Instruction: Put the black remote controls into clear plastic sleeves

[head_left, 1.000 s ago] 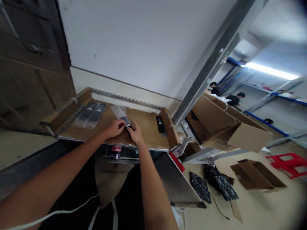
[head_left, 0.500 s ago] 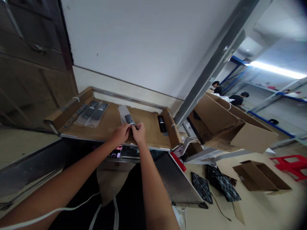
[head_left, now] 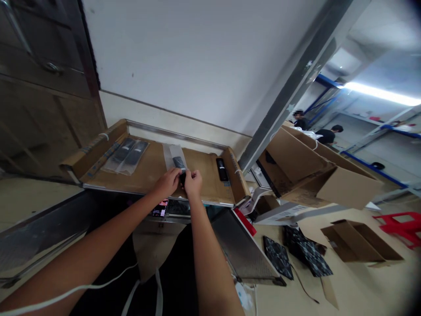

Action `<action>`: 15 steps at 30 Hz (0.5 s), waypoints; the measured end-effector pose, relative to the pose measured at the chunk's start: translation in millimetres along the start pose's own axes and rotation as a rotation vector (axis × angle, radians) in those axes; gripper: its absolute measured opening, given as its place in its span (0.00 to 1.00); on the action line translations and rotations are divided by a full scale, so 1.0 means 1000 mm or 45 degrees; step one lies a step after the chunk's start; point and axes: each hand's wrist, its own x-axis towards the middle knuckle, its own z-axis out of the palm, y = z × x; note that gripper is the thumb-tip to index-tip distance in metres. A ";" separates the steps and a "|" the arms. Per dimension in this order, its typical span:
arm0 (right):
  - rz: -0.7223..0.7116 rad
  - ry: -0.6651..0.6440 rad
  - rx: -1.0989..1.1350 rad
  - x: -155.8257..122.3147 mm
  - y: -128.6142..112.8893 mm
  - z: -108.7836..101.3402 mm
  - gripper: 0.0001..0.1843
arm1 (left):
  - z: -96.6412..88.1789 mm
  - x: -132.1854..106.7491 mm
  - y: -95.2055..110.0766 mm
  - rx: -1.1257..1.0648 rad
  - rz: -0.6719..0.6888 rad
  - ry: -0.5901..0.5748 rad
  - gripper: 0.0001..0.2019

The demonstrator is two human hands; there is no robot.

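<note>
Both my hands meet over the cardboard-lined work surface (head_left: 148, 173). My left hand (head_left: 169, 183) and my right hand (head_left: 194, 183) pinch the near end of a black remote (head_left: 180, 165) that sits partly inside a clear plastic sleeve (head_left: 173, 153). The sleeve stretches away from my fingers toward the wall. Two bagged remotes (head_left: 128, 154) lie side by side at the left of the surface. A bare black remote (head_left: 221, 169) lies at the right, near the cardboard side flap.
A large open cardboard box (head_left: 315, 175) stands to the right, with a smaller open box (head_left: 358, 240) and black panels (head_left: 296, 254) on the floor. A red stool (head_left: 399, 224) is far right. Two people sit in the background. A wooden cabinet (head_left: 39, 87) rises at left.
My hands have drawn closer together on the remote's near end, and the sleeve has swung from angled left to pointing straight toward the wall.
</note>
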 end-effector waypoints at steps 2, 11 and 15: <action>-0.027 -0.009 0.001 -0.002 -0.002 0.000 0.20 | 0.000 0.000 0.000 0.001 0.009 0.000 0.10; 0.015 -0.512 0.363 -0.007 -0.002 -0.012 0.27 | -0.005 0.006 -0.012 -0.188 -0.160 0.145 0.06; 0.013 -0.746 0.427 -0.008 -0.005 -0.024 0.29 | -0.009 0.009 -0.018 -0.329 -0.279 0.140 0.05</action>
